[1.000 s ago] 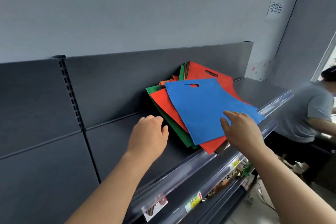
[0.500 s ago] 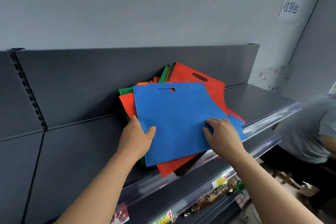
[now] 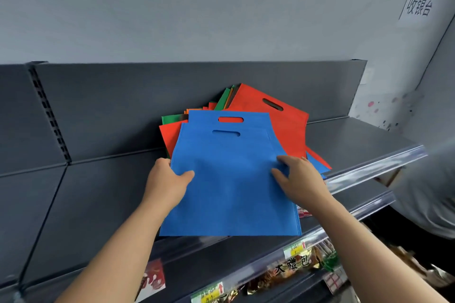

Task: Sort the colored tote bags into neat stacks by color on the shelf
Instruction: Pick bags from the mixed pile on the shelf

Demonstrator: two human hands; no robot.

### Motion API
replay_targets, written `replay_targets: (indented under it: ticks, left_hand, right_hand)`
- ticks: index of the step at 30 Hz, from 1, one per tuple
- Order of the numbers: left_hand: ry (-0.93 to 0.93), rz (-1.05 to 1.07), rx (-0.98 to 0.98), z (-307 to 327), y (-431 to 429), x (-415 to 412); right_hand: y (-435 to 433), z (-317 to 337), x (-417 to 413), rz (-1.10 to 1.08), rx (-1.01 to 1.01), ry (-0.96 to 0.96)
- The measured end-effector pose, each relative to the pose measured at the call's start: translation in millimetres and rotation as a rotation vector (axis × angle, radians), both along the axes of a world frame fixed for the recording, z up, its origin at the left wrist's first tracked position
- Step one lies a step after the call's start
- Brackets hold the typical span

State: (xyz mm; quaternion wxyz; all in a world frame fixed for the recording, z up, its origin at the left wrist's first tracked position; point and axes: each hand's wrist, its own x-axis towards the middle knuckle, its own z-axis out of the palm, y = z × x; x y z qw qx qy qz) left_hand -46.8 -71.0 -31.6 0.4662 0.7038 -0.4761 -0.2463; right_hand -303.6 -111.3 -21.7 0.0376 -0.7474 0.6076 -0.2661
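Plain blue tote bags (image 3: 231, 187), red bag (image 3: 290, 128), green bag (image 3: 172, 118), dark grey shelf (image 3: 357, 140)

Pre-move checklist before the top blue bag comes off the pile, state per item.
1. Left hand grips the blue tote bag at its left edge: ok.
2. Right hand pinches its right side: ok.
3. Only one bag taken: cannot tell; a second blue bag lies directly beneath.
4. Bag off the pile: not ok; its upper part overlaps the red tote bag.
5. Colours separated on the shelf: not ok; a green tote bag shares the red one's pile.
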Motion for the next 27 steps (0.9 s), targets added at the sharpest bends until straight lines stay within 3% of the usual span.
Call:
replay_targets:
  ticks: [8, 14, 22, 27]
  left_hand:
    - [-0.019, 0.097, -0.028, 3, 14, 2]
    - [0.099, -0.004, 0.006, 2, 18, 1]
    - [0.100, 0.089, -0.094, 10, 36, 18]
    - [0.093, 0.134, -0.114, 11, 53, 47]
  right_hand:
    - [-3, 2, -2, -0.009, 0.058, -0.030]
    - [-6, 2, 8, 0.030, 0.047, -0.088]
    - [-3, 19, 22, 0.030, 0.056, -0.423]
    - [11, 24, 55, 0.095, 0.135, -0.388]
